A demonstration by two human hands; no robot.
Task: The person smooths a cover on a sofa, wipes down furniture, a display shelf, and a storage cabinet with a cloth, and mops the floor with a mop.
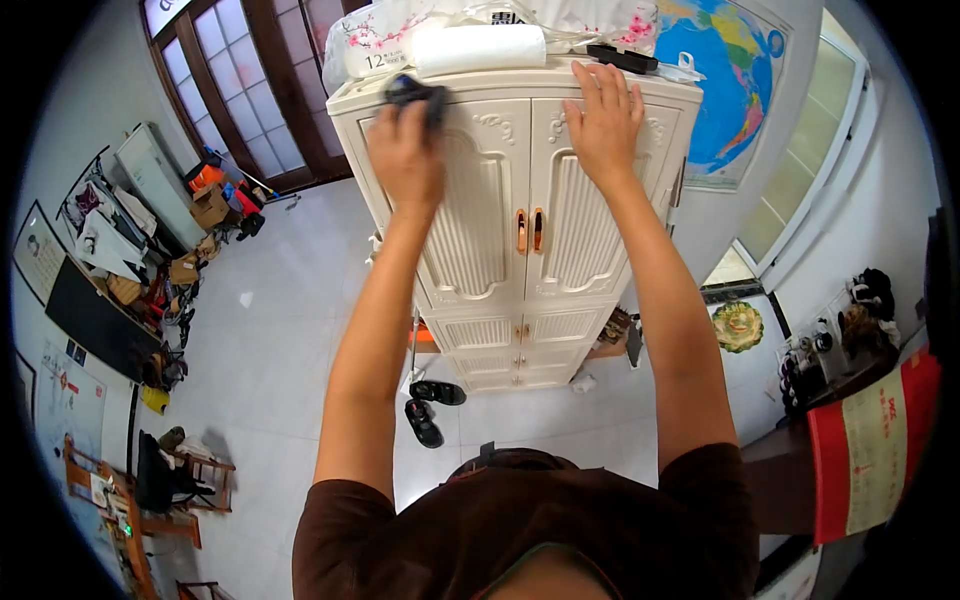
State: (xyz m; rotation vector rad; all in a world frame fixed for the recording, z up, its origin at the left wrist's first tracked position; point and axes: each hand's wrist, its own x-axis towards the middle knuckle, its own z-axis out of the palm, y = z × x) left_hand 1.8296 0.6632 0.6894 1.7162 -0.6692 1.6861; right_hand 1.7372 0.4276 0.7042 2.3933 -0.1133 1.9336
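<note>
A tall cream cabinet with ribbed door panels and copper-coloured handles stands in front of me. My left hand, smeared by motion, is at the upper part of its left door. Its fingers are closed on a dark cloth, bunched near the cabinet's top edge. High on the right door my right hand lies flat, fingers apart and tips at the top edge, with nothing in it. Just behind those fingertips, a black object rests on the cabinet top.
On the cabinet top are a white roll and a flower-printed plastic pack. Black shoes lie on the floor by the cabinet's base. A world map hangs to the right; a clothes rack stands far left.
</note>
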